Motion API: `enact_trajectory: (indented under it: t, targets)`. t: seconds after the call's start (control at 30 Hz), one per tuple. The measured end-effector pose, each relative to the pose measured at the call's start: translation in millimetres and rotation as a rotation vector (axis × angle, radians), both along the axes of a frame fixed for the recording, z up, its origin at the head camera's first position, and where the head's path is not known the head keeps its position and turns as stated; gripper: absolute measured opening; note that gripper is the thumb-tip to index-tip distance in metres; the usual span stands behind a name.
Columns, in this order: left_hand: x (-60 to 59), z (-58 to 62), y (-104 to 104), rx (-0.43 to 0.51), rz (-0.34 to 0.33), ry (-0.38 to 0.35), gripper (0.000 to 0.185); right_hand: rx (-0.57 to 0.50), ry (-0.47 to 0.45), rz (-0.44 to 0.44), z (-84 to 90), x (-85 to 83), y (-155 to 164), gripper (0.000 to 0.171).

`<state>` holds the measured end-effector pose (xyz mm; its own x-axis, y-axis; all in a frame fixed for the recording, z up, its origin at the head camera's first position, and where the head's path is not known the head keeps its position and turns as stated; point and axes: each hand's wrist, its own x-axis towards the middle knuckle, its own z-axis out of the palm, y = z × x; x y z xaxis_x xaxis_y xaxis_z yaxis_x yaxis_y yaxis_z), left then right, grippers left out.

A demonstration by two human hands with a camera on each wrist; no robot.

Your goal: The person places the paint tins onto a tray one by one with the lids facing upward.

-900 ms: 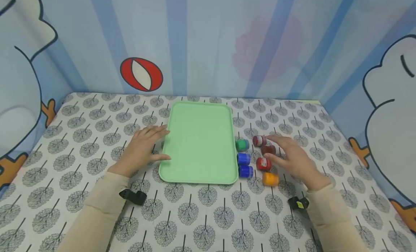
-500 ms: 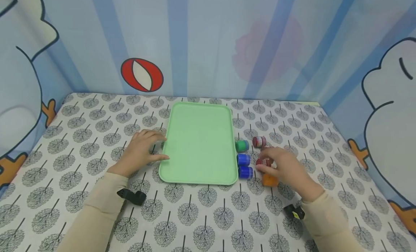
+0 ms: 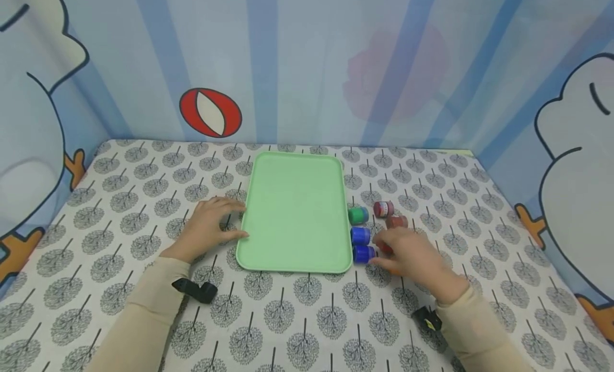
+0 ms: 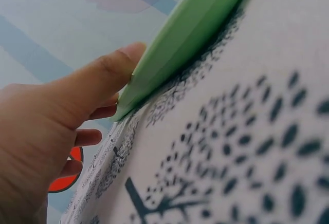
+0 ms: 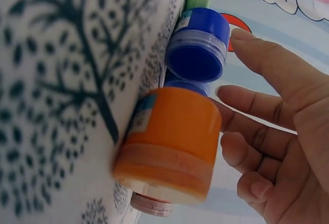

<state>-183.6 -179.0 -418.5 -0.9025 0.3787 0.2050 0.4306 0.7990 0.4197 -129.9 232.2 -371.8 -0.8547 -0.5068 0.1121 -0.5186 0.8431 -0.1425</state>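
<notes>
On a tree-print tablecloth lies a light-green tray. The left hand, thumb and fingers parted, touches its left rim. The right hand, thumb apart from fingers, is beside an orange jar; two blue jars and a green jar lie just right of the tray. Thumb contact is unclear.

The person wears long, plain beige sleeves that reach to the wrists, the left sleeve and the right sleeve matching in colour, with a fold line crossing the left one near its end. A small black device sits at the inner side of each wrist: the left device has two chunky ends with a dip between, while the right device bears a yellow patch. The left hand and right hand are bare.
</notes>
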Motion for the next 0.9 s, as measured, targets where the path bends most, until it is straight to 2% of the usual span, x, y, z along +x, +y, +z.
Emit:
enact_trajectory:
  t: [0.17,0.53,0.9]
  targets:
    - [-1.0,-1.6,0.8,-0.027,-0.005,0.004,0.06,0.029,0.015,-0.006,-2.3,1.6,-1.6,0.039]
    - [-0.5,-1.0,1.0,-0.025,-0.01,-0.01,0.06,0.091,0.013,-0.024,-5.7,3.1,-4.6,0.044]
    - [0.3,1.0,1.7,-0.028,-0.005,-0.018,0.06,0.135,0.073,0.029,-8.7,5.1,-9.4,0.043]
